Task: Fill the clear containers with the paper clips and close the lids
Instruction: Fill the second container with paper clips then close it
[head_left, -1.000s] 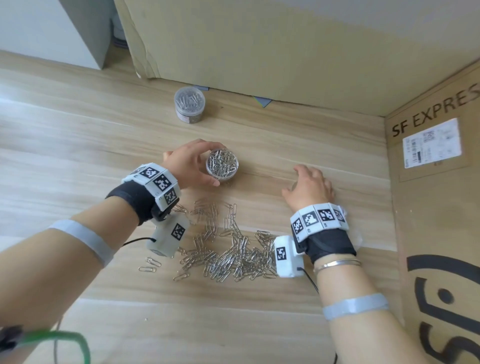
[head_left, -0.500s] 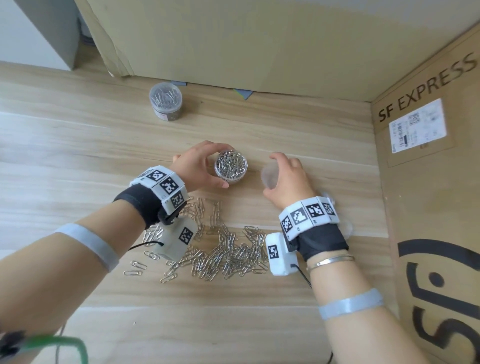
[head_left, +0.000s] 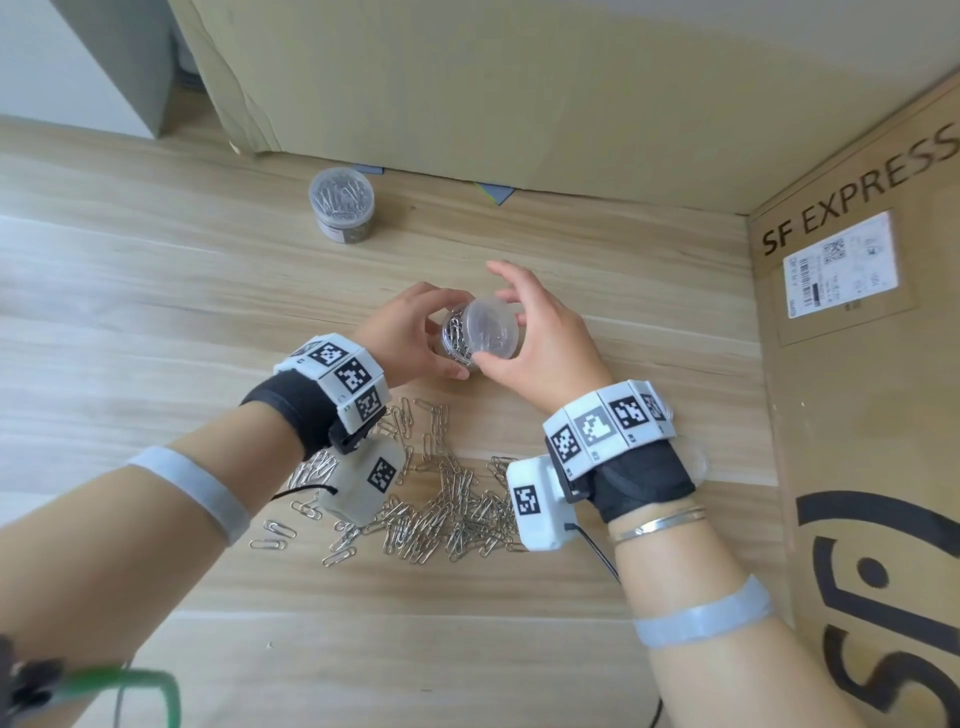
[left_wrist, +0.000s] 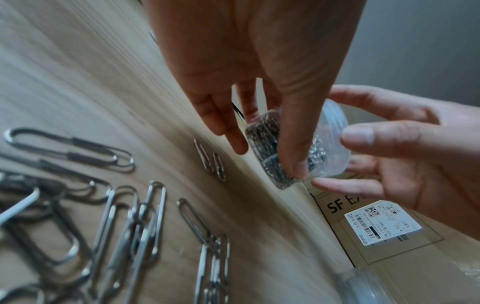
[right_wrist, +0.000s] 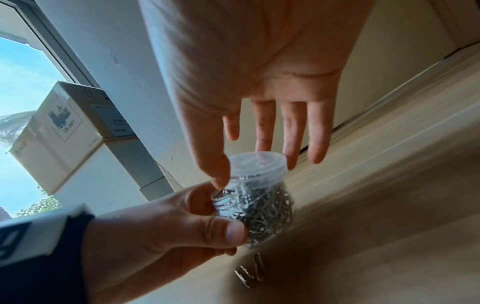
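1. My left hand (head_left: 410, 332) grips the clear container (head_left: 457, 340), thumb and fingers curled round its wall; the container is packed with paper clips and held tilted just above the wooden floor (head_left: 156, 291).
2. My right hand (head_left: 540, 338) holds the translucent lid (head_left: 491, 332) against the container's mouth, thumb and a fingertip pinching its rim while the other fingers stay spread and nearly straight. I cannot tell whether the lid is fully seated.
3. Nearer me than the container lies a loose pile of paper clips (head_left: 441, 499) on the floor.
4. Beyond the container, well apart, stands a second container (head_left: 341, 203), lidded and full, near the cardboard box (head_left: 467, 93).
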